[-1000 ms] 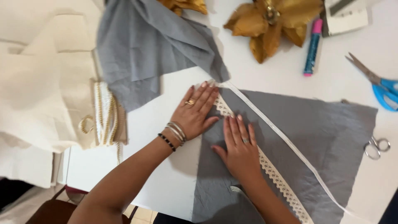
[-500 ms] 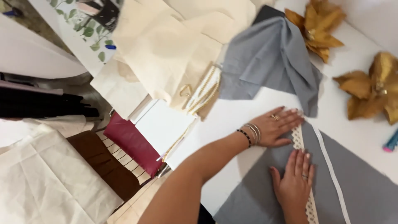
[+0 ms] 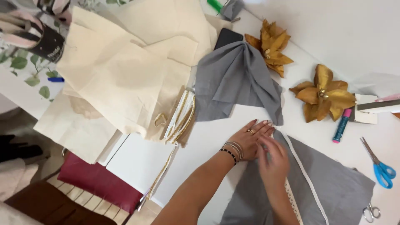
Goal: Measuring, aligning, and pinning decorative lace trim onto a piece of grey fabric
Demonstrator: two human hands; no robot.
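Observation:
A flat grey fabric piece (image 3: 333, 183) lies on the white table (image 3: 200, 146), with a cream lace trim (image 3: 294, 202) and a white cord (image 3: 306, 177) running along it. My left hand (image 3: 250, 139), wearing a ring and bracelets, presses flat on the fabric's top corner. My right hand (image 3: 273, 160) is blurred, lying over the lace trim just beside the left hand, its fingers toward the corner. Whether it pinches the trim I cannot tell.
A loose grey cloth (image 3: 235, 81) lies behind the hands. Cream fabric pieces (image 3: 125, 75) and coiled gold-edged trim (image 3: 181, 116) sit left. Two gold fabric flowers (image 3: 325, 93), a glue pen (image 3: 341, 125), blue scissors (image 3: 381, 166) and small snips (image 3: 371, 212) are right.
The view swung back right and tilted. My right hand slid up along the lace trim toward the left hand at the fabric corner. The left hand stayed pressed on the corner.

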